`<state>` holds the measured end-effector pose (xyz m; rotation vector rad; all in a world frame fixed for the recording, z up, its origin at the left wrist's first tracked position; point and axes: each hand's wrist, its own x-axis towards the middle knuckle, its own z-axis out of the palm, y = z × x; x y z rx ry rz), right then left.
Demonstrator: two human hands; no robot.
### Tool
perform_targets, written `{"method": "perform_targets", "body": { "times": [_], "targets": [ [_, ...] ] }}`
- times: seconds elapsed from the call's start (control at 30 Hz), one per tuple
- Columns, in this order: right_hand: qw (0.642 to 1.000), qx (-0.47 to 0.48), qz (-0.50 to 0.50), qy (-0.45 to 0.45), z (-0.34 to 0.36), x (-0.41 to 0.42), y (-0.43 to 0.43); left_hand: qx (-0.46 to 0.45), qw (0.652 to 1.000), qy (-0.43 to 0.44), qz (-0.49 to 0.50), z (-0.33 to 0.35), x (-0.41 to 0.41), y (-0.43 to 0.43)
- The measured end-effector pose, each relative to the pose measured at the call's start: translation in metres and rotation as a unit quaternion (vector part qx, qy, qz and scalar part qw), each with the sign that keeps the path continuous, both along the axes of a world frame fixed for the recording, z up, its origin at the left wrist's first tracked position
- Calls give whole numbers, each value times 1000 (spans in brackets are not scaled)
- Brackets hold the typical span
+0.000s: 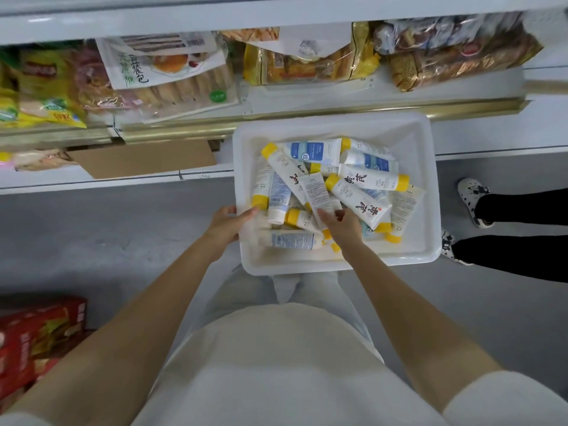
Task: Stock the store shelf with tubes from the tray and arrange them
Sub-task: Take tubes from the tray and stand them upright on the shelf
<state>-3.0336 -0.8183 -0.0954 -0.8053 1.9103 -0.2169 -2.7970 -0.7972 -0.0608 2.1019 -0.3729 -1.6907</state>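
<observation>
I have the right hand [341, 229] pinching the lower end of one tube [316, 193] in the centre-frame tray [430, 210], its long axis running up-left from the fingers [325, 216], left hand [227, 224] gripping the tray's rim.

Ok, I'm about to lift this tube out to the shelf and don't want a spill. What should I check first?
1. Right hand grip on the tube: pinched near its end, ok.
2. Tube lies on top of the pile: ok.
3. Left hand steadies the tray at its rim: ok.
4. Room on the lower shelf beside the cardboard: cannot tell.
5. Another person's feet stand apart from the tray: ok.
</observation>
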Motion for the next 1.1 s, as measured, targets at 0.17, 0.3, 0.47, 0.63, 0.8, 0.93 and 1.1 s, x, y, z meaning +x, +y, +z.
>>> {"method": "perform_targets", "body": {
  "times": [0.17,0.3,0.47,0.63,0.8,0.93,1.1],
  "targets": [
    [998,4,-33,-48,2,12,8,8,1000,10,-10,4,-1,-3],
    [990,16,-65,-124,12,27,11,-7,999,-43,-6,4,-3,-6],
    [974,-15,-88,-207,36,52,19,-65,987,-136,-47,16,-10,-7],
    [962,-30,-69,-261,56,89,27,-126,990,40,-50,48,-12,-9],
    [968,-60,-39,-241,69,115,34,-121,986,107,-39,53,3,-9],
    [963,-78,-26,-258,72,120,30,-114,980,155,40,54,14,-9],
    [961,-80,-146,-222,56,103,9,-100,978,153,96,50,36,-10]
  ]
}}
